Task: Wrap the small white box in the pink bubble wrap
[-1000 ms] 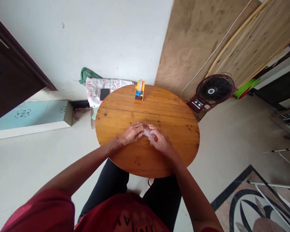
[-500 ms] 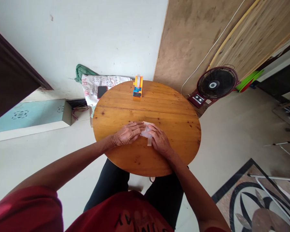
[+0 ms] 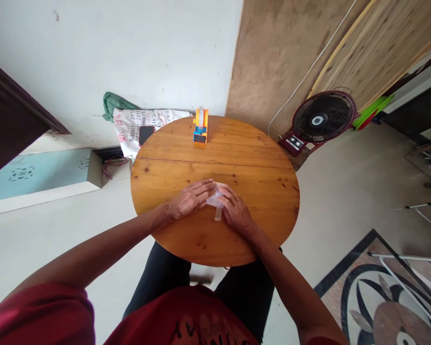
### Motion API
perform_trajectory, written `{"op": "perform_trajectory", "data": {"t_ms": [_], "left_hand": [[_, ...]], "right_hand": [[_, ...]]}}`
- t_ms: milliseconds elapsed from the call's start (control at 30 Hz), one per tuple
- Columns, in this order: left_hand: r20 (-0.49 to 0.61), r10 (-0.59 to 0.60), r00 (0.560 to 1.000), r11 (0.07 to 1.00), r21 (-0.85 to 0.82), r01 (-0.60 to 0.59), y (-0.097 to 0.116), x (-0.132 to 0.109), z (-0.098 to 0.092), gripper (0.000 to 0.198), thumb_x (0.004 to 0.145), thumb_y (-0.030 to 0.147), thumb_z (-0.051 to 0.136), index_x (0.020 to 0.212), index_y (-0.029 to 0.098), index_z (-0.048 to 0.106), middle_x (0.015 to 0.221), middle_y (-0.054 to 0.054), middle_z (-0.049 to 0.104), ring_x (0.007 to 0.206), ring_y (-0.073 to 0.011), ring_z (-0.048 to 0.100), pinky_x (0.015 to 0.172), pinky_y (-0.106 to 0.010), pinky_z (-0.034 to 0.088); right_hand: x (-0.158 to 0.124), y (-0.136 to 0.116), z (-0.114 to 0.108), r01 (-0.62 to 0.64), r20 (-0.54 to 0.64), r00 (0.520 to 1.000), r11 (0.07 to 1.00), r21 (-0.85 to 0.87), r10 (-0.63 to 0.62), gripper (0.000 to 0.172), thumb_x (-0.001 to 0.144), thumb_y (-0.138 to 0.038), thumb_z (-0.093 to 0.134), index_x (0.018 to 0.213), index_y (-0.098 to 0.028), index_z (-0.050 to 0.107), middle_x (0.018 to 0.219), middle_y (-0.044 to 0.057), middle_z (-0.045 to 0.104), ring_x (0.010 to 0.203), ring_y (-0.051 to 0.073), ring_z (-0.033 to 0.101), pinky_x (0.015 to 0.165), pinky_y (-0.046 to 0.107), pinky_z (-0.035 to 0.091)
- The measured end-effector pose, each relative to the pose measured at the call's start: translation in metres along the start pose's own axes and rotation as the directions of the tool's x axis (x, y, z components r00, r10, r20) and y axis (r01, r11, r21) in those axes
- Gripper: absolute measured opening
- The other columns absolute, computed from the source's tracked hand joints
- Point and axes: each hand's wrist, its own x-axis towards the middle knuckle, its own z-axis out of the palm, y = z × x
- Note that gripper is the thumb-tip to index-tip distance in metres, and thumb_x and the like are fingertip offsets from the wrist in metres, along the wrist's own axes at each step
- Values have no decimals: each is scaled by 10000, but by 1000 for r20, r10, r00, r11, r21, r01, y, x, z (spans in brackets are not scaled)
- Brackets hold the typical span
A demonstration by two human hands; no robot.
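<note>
A small whitish, translucent plastic-wrapped bundle [image 3: 213, 198] lies on the round wooden table [image 3: 194, 239] between my two hands. My left hand [image 3: 191, 197] presses along its left side, fingers close together and nearly straight. Curled fingers of my right hand [image 3: 236, 209] grip the right side, thumb on top. From the bundle's near edge a short strip of clear tape [image 3: 218, 214] sticks out over the wood. What the wrapping contains cannot be made out. Toward the far edge stands an orange and blue tape dispenser [image 3: 200, 126] with a roll of tape in it.
Behind the table on the left are a printed white sack [image 3: 129, 132], a dark flat object [image 3: 145, 134] and a green bag [image 3: 118, 103]. A dark red fan [image 3: 318, 120] stands at the far right. A white wall and a wooden board rise behind.
The view has shifted slightly. Both hands keep their hold on the bundle, which has turned a little, and its tape strip points slightly more to the left.
</note>
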Motion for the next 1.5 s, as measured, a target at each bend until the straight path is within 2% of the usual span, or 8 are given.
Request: {"op": "perform_trajectory", "data": {"t_ms": [233,433,500,667,833,1033,1333,1500], "left_hand": [[9,-46,999,996,-71,46,-5,4,10,435,942,192,511,1374,145,488,1497,-191,460,1479,-287,322,1163,-505,389],[-55,-189,980,938,-307,164,-2,15,15,325,874,204,585,1198,181,564,1349,-163,580,1299,-262,538,1078,-455,453],[-50,-324,945,854,-445,270,-3,25,13,309,844,228,625,1145,177,580,1274,-146,624,1198,-252,597,1017,-423,486],[178,-640,747,491,-654,576,-21,59,6,272,780,368,698,904,135,632,834,-49,693,772,-179,637,711,-292,518],[192,-639,745,415,-729,544,-32,78,7,420,807,513,656,965,125,660,854,-55,703,727,-164,622,667,-272,494],[331,-592,735,28,-903,429,-19,75,8,561,705,472,814,1123,146,630,1053,-85,724,913,-202,674,824,-301,514],[446,-545,710,-176,-889,423,-17,74,12,570,655,368,883,1133,174,639,1068,-75,721,911,-191,679,843,-313,509],[455,-513,728,-193,-887,419,-13,75,8,583,658,328,884,1159,168,633,1005,-47,708,845,-150,653,782,-265,498]], "right_hand": [[-1,2,0,-20,2,1000,997,76,20,385,914,-92,432,1253,-211,570,1450,132,535,1470,235,340,1160,493,393],[9,8,-8,-32,-43,998,978,206,42,369,869,-78,473,1196,-208,584,1401,137,575,1418,219,426,1147,458,401],[18,15,-12,-83,-39,994,954,287,98,391,839,-107,532,1209,-225,582,1386,121,591,1373,221,482,1127,445,414],[48,43,-13,-314,108,948,834,454,299,632,732,-236,723,1334,-230,528,1317,90,640,1189,238,618,1034,414,473],[64,62,1,-466,143,862,649,602,487,552,723,-317,740,1246,-211,598,1113,45,723,963,202,682,890,370,547],[64,52,-8,-451,232,842,400,798,487,504,747,-379,745,1208,-213,623,1221,92,706,1078,235,682,916,383,552],[57,49,-20,-521,213,809,500,692,548,410,850,-506,626,1125,-203,643,1076,82,735,977,249,693,858,383,544],[57,48,-28,-516,209,785,428,742,583,383,841,-508,651,1096,-222,658,1144,91,716,1048,260,666,921,404,512]]}}
